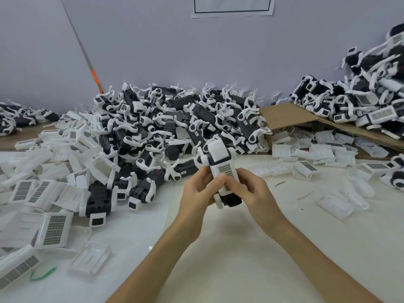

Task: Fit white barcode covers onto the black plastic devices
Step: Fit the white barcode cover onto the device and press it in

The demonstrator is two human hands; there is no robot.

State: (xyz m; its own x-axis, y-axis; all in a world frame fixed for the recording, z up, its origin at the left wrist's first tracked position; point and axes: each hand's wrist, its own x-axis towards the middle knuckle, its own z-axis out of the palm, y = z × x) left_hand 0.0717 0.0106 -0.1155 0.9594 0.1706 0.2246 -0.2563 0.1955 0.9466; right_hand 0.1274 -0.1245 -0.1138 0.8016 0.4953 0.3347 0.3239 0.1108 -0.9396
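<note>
A black plastic device (232,200) with white clips is held in both hands above the table, near the middle of the view. A white barcode cover (224,169) lies along its top face, barcode up. My left hand (197,193) grips the device from the left, thumb pressing on the cover. My right hand (251,189) grips it from the right, fingers curled over the cover's near end. The device's underside is hidden by my fingers.
A large heap of black devices (175,125) fills the table behind my hands. Loose white covers (54,228) lie scattered at left, more (323,149) at right. A torn cardboard box (290,119) and a second pile of devices with covers (371,101) sit at back right.
</note>
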